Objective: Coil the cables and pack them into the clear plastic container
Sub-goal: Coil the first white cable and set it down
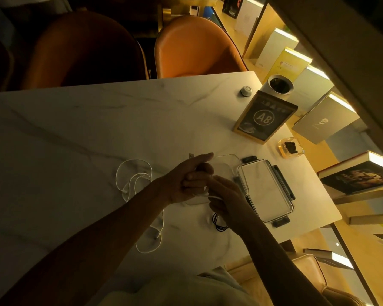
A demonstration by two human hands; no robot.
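The clear rectangular plastic container (pixel 210 171) lies open on the white marble-patterned table (pixel 97 120), and everything else is best placed from it. Just to its right sits its clear lid with dark clip latches (pixel 268 191), set aside so the mouth stays free for packing.

Both hands meet over the container's near half, likely so a finished coil can drop straight in. The left hand (pixel 190 180) has its fingers curled with the thumb stretched out toward the far rim, and seems to be clasping a small bundle, though what lies inside the curl is hidden. The right hand (pixel 226 195) pinches a thin white cable (pixel 161 219) at the container's near edge; that cable trails away toward the person in a loose loop with its plug lying on the table, so the winding looks only partly done.

Left of the container, well apart from it, a second white cable (pixel 133 175) lies in slack loops, untouched. A small coiled black cable (pixel 219 224) rests just in front of the container, beside the right wrist, seemingly ready to go in.
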